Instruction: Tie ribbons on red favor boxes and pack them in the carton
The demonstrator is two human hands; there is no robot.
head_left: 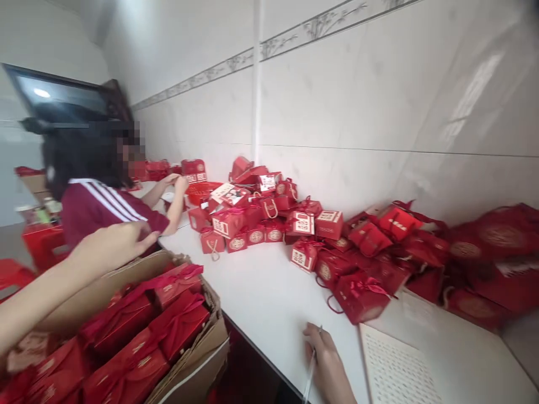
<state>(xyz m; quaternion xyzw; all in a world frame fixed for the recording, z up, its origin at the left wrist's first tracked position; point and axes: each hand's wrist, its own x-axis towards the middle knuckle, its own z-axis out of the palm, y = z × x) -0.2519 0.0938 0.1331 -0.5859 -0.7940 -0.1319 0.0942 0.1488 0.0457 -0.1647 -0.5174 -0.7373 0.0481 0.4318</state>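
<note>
My left hand point(115, 245) is at the far rim of an open cardboard box point(191, 373) at lower left. Its thumb points right; the other fingers are hidden, so I cannot tell whether they grip the rim. Red gift boxes point(145, 342) tied with red ribbon fill the cardboard box. Over the white table, my right hand point(326, 359) is closed around a thin pen point(310, 373). Beside it on the right lies a white sheet or pad point(396, 365) covered with rows of small marks, too blurred to read.
Red gift boxes point(252, 216) are heaped along the wall on the white table point(252, 292). Larger red bags point(497, 241) stand at the right. A co-worker in a maroon striped shirt point(105, 205) sits at the left, both hands raised near a red basket point(204, 192).
</note>
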